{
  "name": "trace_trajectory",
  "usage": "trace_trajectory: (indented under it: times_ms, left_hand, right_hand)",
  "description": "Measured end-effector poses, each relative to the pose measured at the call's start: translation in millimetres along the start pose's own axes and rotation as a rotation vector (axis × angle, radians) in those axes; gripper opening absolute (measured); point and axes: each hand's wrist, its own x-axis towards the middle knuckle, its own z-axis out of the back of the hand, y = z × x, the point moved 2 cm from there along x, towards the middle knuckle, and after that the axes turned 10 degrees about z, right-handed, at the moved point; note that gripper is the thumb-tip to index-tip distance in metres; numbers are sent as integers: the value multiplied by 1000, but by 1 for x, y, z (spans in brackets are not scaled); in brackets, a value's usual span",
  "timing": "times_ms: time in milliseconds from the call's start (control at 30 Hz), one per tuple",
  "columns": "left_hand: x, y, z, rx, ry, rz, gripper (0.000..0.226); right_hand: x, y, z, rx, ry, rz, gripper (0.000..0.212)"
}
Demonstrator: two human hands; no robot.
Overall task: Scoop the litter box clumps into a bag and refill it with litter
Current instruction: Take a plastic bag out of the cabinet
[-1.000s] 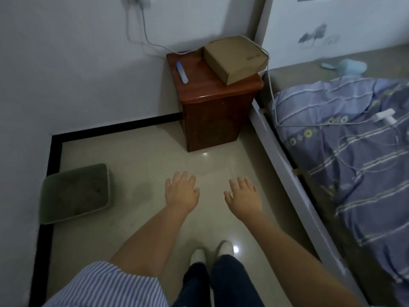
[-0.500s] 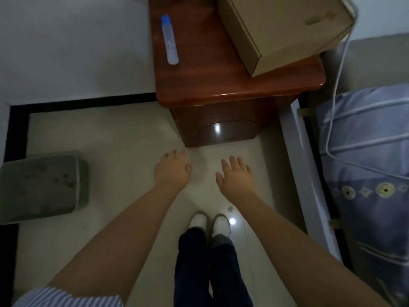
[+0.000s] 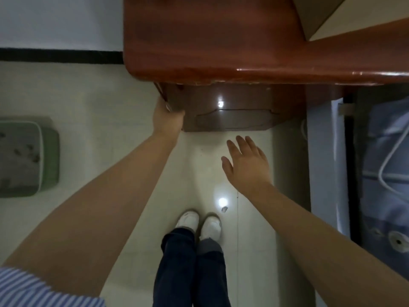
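While the person stands close in front of a reddish wooden nightstand (image 3: 221, 41), the left hand (image 3: 167, 117) reaches to the lower left corner of its front, the hand pressed against the cabinet's edge; its fingers are hidden behind that corner, so whether they curl round anything cannot be told. The right hand (image 3: 246, 165) hovers over the pale tiled floor (image 3: 88, 96) just below the cabinet front, palm down, fingers straight and slightly spread, holding nothing and touching nothing. The green litter box (image 3: 26, 156) sits on the floor at the far left, well apart from both hands, partly cut off by the frame edge, with grey litter and a few darker clumps (image 3: 33, 155) inside. A cardboard box (image 3: 345, 14) rests on the nightstand top at the upper right. To the right runs a bed with bluish bedding (image 3: 385, 151) and a white cable (image 3: 385, 171) lying across it. White shoes (image 3: 199, 223) and dark trousers show below, between the forearms, and a striped sleeve (image 3: 33, 289) fills the lower left corner.
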Motion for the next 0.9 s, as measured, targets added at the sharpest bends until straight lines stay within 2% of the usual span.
trace_trajectory:
  times_ms: [133, 267, 333, 400, 500, 533, 633, 733, 800, 900]
  left_hand:
    - [-1, 3, 4, 56, -44, -126, 41]
    - [5, 17, 25, 219, 23, -81, 48]
    - [-1, 32, 34, 358, 65, -115, 52]
    - [-16, 52, 42, 409, 119, -166, 52]
    - [-43, 82, 49, 410, 256, -125, 55]
    - [-50, 89, 51, 419, 309, -102, 56]
    - [-55, 98, 55, 450, 408, -74, 58]
    - [-53, 95, 58, 592, 479, -120, 53]
    - [-51, 91, 59, 710, 478, -176, 51]
    - [-54, 81, 51, 867, 422, -315, 47]
  right_hand:
    - [1, -9, 6, -11, -11, -16, 53]
    - [10, -10, 17, 60, -115, -46, 50]
    - [19, -4, 19, 155, -152, -72, 50]
    - [32, 6, 19, 442, -203, -206, 55]
    - [43, 24, 10, 1098, -340, -562, 64]
    - [41, 29, 5, 1166, -380, -621, 62]
    - [33, 35, -5, 1101, -512, -650, 52]
    - [23, 34, -14, 1127, -579, -667, 43]
    - [11, 30, -20, 1138, -587, -657, 33]
    - [-18, 17, -37, 1098, -559, -642, 33]
